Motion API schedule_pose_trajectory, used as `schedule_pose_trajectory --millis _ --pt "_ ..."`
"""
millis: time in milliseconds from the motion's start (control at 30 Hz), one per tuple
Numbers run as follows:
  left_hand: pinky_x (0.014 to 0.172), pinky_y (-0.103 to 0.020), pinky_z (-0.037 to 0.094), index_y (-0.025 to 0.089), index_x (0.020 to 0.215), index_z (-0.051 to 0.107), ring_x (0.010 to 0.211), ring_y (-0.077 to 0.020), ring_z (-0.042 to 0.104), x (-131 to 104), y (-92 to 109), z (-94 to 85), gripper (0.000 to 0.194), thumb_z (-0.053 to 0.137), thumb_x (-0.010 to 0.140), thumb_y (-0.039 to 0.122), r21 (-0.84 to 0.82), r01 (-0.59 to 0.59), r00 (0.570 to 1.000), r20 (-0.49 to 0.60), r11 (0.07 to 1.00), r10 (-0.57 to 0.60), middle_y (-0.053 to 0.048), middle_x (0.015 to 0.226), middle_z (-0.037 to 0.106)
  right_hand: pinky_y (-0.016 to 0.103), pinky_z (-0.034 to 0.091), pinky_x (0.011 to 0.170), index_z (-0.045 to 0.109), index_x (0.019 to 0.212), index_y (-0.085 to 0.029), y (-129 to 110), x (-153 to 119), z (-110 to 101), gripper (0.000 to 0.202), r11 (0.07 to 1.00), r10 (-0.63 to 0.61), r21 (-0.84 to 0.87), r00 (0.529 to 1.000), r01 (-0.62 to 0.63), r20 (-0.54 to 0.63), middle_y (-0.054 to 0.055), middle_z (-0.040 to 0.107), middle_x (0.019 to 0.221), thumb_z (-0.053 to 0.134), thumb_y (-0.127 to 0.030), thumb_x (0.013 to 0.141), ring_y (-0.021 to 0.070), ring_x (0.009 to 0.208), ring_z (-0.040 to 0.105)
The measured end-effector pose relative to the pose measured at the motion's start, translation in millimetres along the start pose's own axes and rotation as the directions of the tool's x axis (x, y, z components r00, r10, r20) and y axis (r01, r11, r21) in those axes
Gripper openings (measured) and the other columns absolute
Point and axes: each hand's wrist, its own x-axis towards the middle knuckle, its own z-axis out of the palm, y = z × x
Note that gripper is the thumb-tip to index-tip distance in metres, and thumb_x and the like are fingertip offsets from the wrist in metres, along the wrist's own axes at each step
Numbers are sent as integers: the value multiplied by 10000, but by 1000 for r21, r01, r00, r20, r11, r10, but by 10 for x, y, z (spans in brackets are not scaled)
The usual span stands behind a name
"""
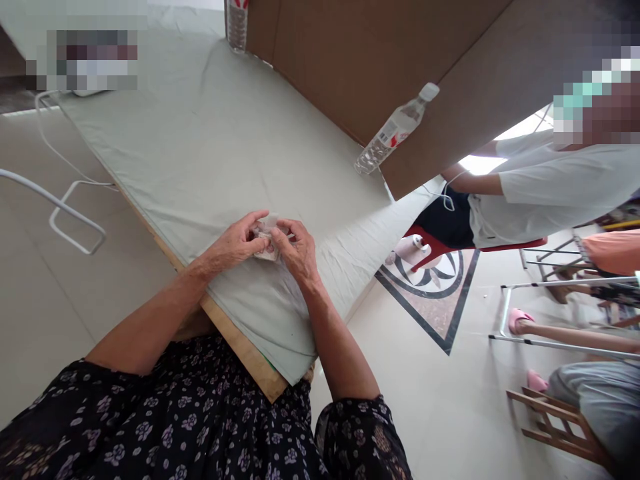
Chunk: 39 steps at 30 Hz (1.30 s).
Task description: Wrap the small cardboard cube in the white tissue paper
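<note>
Over the near corner of the cloth-covered table (210, 147), both my hands close around a small pale packet (267, 248). It looks boxy, with clear, shiny wrapping, and my fingers cover much of it; its printing is too small to read. My left hand (240, 241) grips it from the left, the thumb lying across its front. From the right side, my right hand (296, 250) pinches it between thumb and fingers. Thin see-through film appears to stick up between the two hands.
A cardboard panel (340, 60) stands on the table, with a clear bottle (395, 130) beside its right part and another bottle (237, 27) at its left. A person in a white shirt (560, 187) sits on the right. White cable (75, 167) hangs off the left edge.
</note>
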Motion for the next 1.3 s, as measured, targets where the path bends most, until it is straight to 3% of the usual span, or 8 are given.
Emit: schedule_pose_trajectory --millis 200,433,567,667,833,967,1100,1300 --pt "777 -305 546 150 1527 475 910 -190 687 8 -68 -40 759 667 836 397 61 -42 999 31 997 40 -93 1126 726 299 525 805 703 894 -231 -47 111 46 239 987 59 146 998 -60 15 43 699 977 622 -455 911 169 903 641" --pt "974 -394 532 120 1495 527 1060 -243 682 37 -142 -51 686 592 914 478 175 -133 991 -5 975 136 -131 1206 737 272 517 711 634 916 -242 -37 47 55 130 957 72 277 996 -85 56 -2 669 906 615 -368 893 135 779 632" --pt "1047 -392 516 117 1472 535 1135 -240 673 25 -160 8 616 477 986 490 249 -160 982 -57 955 180 -139 1290 717 309 538 818 655 891 -248 36 18 15 79 984 -138 117 990 135 16 34 697 1016 592 -292 910 172 974 671" --pt "1031 -372 526 132 1483 517 1118 -223 679 8 -165 62 580 411 1023 470 294 -172 975 -88 940 206 -127 1287 724 355 546 941 690 966 -253 67 -29 -60 132 942 -329 -60 944 331 37 74 704 1162 560 -277 965 190 1097 672" --pt "981 -382 546 117 1503 500 1021 -217 689 2 -181 89 576 380 1045 446 330 -179 966 -118 927 228 -142 1253 733 453 479 1050 722 1142 -274 40 -173 -177 206 687 -553 -462 816 561 169 99 681 1348 580 -328 1003 256 1226 636" --pt "1030 -409 523 127 1462 557 1083 -237 665 20 -213 61 555 414 1023 435 379 -169 957 -158 910 244 -138 1263 731 469 450 1061 693 1264 -299 59 -259 -161 281 592 -540 -577 808 563 235 94 671 1407 588 -347 1007 280 1283 613" --pt "1038 -419 523 136 1453 568 1105 -243 663 31 -221 40 559 440 1007 450 317 -145 964 -166 937 205 -133 1271 739 478 459 1061 691 1257 -309 101 -290 -128 279 651 -524 -546 833 527 180 94 664 1414 589 -347 1001 285 1284 622" --pt "1029 -441 537 170 1382 614 1091 -253 690 37 -194 -20 549 525 956 505 66 -98 960 -256 993 112 -127 1264 746 517 501 1093 687 1176 -270 144 -298 -237 247 909 -372 -258 915 327 -153 118 652 1378 587 -398 991 277 1278 629"
